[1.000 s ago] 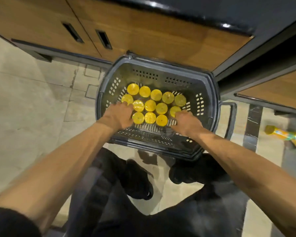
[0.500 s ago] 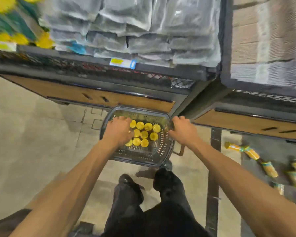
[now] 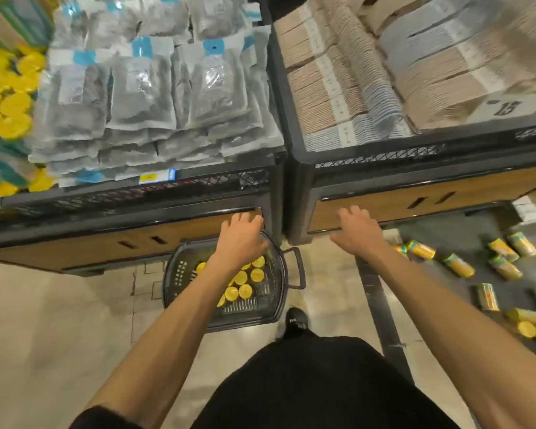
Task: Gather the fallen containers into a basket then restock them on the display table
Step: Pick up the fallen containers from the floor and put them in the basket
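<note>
**Hands off the basket**

We have stood up and let go. Our left hand (image 3: 239, 239) and right hand (image 3: 358, 233) hover, fingers (image 3: 351, 212) loose and empty. The basket (image 3: 174, 274) sits on the floor (image 3: 59, 320), containers (image 3: 245, 291) upright inside. Fallen containers (image 3: 458, 264) remain to our right, so gathering isn't finished.

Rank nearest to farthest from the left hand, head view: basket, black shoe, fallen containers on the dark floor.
1. basket, directly below the left hand.
2. black shoe, lower right.
3. fallen containers, far right.
</note>
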A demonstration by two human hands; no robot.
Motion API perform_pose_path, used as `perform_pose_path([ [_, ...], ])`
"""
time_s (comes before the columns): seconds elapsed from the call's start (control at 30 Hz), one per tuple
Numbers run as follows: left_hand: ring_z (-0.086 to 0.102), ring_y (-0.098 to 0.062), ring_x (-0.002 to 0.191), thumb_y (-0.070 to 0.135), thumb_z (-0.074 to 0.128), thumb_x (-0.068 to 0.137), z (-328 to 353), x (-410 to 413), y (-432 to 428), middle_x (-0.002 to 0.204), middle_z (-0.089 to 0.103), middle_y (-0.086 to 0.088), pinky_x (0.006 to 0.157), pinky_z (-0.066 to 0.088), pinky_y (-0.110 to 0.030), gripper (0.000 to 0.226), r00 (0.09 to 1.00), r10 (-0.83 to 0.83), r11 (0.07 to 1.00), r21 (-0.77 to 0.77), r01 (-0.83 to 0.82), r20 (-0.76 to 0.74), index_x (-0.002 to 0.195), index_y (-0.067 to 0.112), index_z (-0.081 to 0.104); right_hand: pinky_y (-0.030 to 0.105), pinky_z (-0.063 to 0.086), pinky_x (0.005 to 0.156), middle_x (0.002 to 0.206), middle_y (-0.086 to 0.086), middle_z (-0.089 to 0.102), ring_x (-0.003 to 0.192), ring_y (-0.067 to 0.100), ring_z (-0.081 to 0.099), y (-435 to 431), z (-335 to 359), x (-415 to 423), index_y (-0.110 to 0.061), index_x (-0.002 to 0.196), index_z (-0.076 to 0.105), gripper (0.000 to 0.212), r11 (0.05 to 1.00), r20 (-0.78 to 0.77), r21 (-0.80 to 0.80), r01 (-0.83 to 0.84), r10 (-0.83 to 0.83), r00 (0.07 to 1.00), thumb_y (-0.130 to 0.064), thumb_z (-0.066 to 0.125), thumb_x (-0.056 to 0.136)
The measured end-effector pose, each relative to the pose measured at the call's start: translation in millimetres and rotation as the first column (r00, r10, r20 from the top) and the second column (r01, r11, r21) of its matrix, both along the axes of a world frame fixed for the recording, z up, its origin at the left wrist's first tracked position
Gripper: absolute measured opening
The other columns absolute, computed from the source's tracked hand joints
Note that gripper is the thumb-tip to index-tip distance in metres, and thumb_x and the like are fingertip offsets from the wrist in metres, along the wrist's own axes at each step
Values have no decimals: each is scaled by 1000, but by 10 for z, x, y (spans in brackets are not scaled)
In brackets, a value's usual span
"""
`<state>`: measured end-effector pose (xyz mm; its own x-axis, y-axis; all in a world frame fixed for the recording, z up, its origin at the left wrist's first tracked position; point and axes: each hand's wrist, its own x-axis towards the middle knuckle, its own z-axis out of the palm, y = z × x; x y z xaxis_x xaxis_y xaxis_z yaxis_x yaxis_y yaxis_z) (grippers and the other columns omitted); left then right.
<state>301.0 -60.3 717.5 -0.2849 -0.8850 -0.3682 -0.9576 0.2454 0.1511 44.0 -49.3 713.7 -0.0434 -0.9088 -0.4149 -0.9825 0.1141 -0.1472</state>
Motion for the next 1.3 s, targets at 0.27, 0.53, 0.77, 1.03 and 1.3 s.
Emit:
perform_pose_path([
  [0.27,45,-34,128,45,53,93,206,-914,204,135,52,-10,103,39,-51,51,944,-322,946,-12,324,65,136,19,47,46,45,97,132,14,47,123,36,45,1108,193,-871,-12,132,45,50,937,42,-2,349,-349,936,-39,58,91],
  [0.53,47,-33,125,43,51,93,255,-2340,620,133,53,-9,99,40,-48,50,818,-564,822,-23,569,110,136,18,48,44,42,101,144,15,40,130,36,42,2249,200,-2047,-11,144,39,61,812,2,108,574,-577,817,-39,59,92],
  [0.77,48,-31,122,44,49,95,212,-3847,927,129,54,-9,97,41,-46,44,730,-674,734,-8,679,113,130,17,49,45,42,103,145,16,40,131,38,40,2975,247,-3393,-13,143,42,58,723,-14,158,672,-679,734,-39,57,94],
  [1.03,48,-30,123,45,49,95,141,-5034,1313,132,53,-8,97,41,-45,49,636,-763,641,6,768,110,136,18,46,46,45,99,136,19,45,122,41,46,3621,117,-4400,-18,136,49,57,572,2,210,793,-811,585,-48,58,87],
  [1.3,49,-32,121,43,47,96,-12,-6015,1409,129,54,-10,93,43,-45,45,471,-873,480,55,875,128,132,16,47,46,44,100,132,19,47,122,40,45,4023,11,-4827,-11,136,45,58,409,20,252,877,-908,418,-43,60,91],
])
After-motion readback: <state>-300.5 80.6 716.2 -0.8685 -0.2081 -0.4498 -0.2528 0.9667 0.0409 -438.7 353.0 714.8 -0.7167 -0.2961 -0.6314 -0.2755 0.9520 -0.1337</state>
